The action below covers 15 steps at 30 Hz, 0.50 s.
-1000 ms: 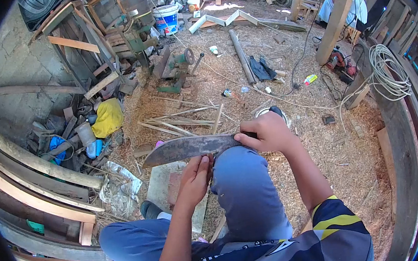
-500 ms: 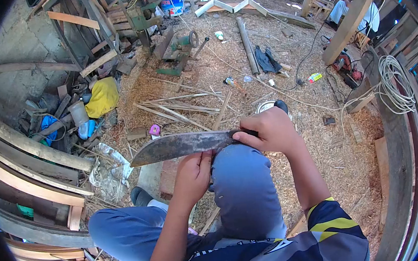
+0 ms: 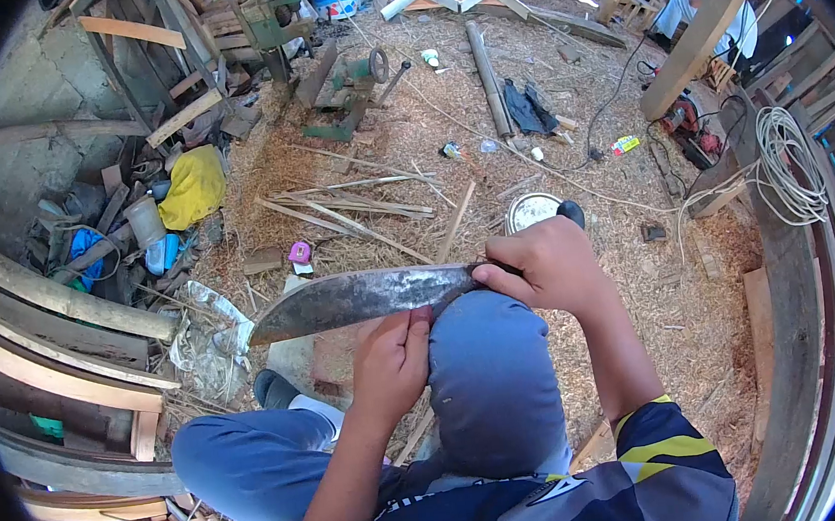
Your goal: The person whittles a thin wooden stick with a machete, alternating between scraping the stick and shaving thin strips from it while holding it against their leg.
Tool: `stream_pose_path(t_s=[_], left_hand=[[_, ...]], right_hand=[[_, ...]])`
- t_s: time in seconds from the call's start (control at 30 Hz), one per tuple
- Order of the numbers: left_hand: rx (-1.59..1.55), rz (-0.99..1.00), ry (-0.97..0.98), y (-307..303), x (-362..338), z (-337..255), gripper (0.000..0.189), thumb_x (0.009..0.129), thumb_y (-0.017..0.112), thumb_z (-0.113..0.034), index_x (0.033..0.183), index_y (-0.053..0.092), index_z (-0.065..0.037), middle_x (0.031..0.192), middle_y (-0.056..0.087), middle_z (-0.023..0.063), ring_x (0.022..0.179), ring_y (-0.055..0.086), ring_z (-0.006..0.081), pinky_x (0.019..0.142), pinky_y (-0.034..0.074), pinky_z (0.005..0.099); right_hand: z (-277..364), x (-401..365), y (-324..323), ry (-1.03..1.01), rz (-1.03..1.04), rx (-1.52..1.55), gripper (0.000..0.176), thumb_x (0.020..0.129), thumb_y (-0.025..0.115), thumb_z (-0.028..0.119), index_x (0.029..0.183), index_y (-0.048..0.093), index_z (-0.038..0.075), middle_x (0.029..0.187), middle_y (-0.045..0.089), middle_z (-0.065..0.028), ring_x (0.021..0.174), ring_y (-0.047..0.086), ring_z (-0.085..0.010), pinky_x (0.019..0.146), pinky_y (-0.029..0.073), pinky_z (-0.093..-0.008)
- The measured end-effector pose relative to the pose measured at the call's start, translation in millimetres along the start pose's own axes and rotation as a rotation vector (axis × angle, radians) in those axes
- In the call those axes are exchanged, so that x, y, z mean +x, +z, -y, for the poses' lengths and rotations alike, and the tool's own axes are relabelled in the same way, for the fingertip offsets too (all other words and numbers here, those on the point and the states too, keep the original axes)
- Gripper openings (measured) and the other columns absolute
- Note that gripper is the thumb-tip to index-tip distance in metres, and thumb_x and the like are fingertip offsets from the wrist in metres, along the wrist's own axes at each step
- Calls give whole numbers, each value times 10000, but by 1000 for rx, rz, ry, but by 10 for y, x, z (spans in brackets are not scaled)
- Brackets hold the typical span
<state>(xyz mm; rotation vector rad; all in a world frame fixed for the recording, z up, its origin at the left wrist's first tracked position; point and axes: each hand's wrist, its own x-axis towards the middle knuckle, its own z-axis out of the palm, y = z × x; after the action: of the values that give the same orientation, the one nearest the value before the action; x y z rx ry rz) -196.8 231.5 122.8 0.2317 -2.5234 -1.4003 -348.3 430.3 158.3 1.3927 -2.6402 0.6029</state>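
My right hand (image 3: 549,266) is wrapped around the dark handle of a machete (image 3: 361,296) above my bent right knee (image 3: 494,374). The broad, stained blade points left, its surface blotched dark with a brighter patch near the middle. Under the blade, my left hand (image 3: 392,363) is closed, thumb and fingers pinched together right at the lower edge. A small dark reddish bit shows at those fingertips; I cannot tell what it is. Part of the handle is hidden by my right fingers.
Wood shavings cover the ground, with thin wood strips (image 3: 352,206), a pink tape measure (image 3: 301,253) and a round white lid (image 3: 533,211) ahead. A green metal machine (image 3: 347,106) stands farther off. Coiled cable (image 3: 790,164) hangs on the right; curved timbers (image 3: 66,365) are stacked at left.
The blade has turned slightly, showing more of its face, and its tip sits a little farther left and lower. My left fingertips stay at its lower edge. The view has shifted slightly.
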Motion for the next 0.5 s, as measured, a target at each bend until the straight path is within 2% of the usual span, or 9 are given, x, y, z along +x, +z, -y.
stream_pose_path(t_s=[0.07, 0.27, 0.5], left_hand=[[-42, -38, 34, 8, -22, -43, 205, 1030, 587, -126, 946, 707, 17, 872, 695, 203, 779, 679, 395, 712, 522, 442], [2, 18, 82, -54, -293, 147, 139, 1028, 592, -84, 980, 668, 21, 821, 650, 178, 716, 665, 370, 639, 510, 407], [-16, 30, 10, 1, -365, 235, 146, 1035, 583, -100, 953, 657, -4, 763, 616, 170, 671, 644, 365, 622, 494, 405]], right_hand=[[-13, -25, -6, 7, -11, -1, 452, 977, 617, 496, 724, 627, 122, 588, 604, -108, 584, 647, -336, 526, 462, -465], [-184, -219, 33, 81, -59, 1, 454, 975, 621, 496, 717, 619, 124, 596, 615, -97, 583, 647, -325, 541, 469, -457], [-233, -337, -99, 141, -22, -51, 452, 988, 603, 485, 724, 621, 119, 604, 616, -111, 597, 646, -345, 561, 479, -466]])
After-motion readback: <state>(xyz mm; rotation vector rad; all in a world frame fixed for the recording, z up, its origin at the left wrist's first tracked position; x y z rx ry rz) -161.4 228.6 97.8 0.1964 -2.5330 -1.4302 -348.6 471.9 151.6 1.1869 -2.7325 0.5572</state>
